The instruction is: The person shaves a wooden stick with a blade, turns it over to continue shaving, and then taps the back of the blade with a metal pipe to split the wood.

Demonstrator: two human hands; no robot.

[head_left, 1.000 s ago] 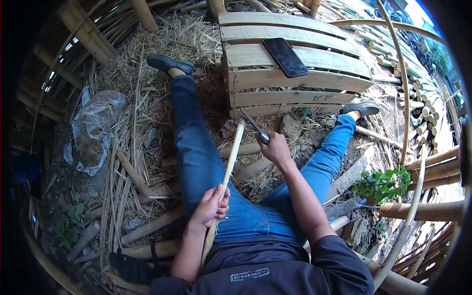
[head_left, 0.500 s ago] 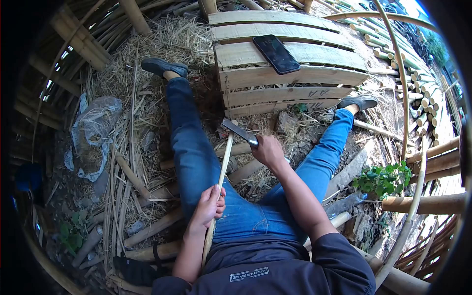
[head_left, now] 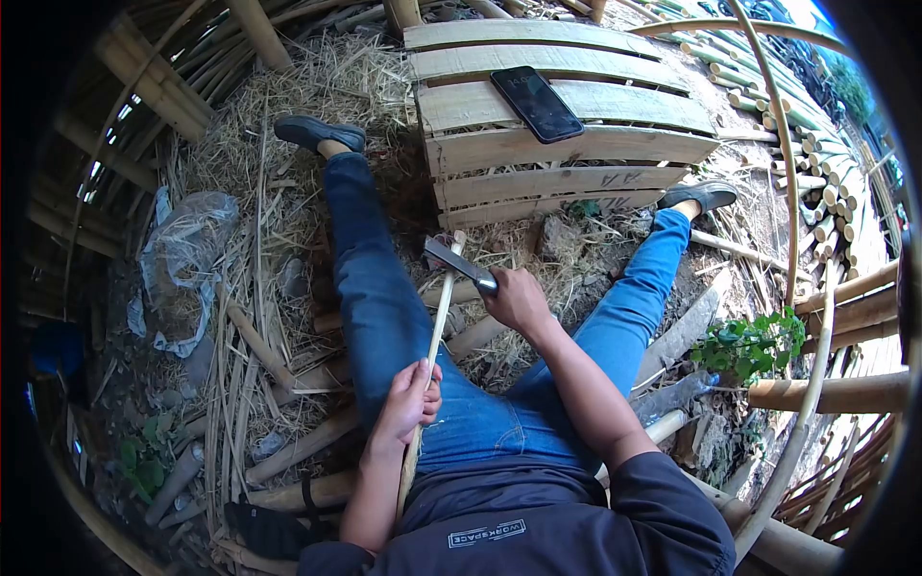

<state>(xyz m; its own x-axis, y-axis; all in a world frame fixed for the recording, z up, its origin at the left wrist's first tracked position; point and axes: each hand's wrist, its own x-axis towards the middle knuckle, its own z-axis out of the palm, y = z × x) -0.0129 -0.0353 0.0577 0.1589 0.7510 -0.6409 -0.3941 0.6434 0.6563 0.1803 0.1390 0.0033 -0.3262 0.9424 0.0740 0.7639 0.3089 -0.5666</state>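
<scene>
My left hand [head_left: 413, 401] is closed around a thin, pale bamboo strip [head_left: 442, 312] in front of my lap. The strip runs up from beside my left forearm, slanting slightly right to its far end between my knees. In my right hand [head_left: 519, 305] is the handle of a knife with a broad, flat blade [head_left: 459, 263]. Its blade lies across the strip a little below the far end, pointing up and left. My right fingers hide most of the handle.
A slatted wooden crate [head_left: 567, 106] stands ahead with a phone [head_left: 538, 104] on top. A clear plastic bag [head_left: 187, 259] lies at left among straw and bamboo scraps. Cut bamboo poles [head_left: 831, 206] are stacked at right, near a leafy plant [head_left: 754, 346].
My right hand and the knife have shifted slightly down and left, so the blade crosses the strip lower, below its tip. My left hand keeps its place on the strip.
</scene>
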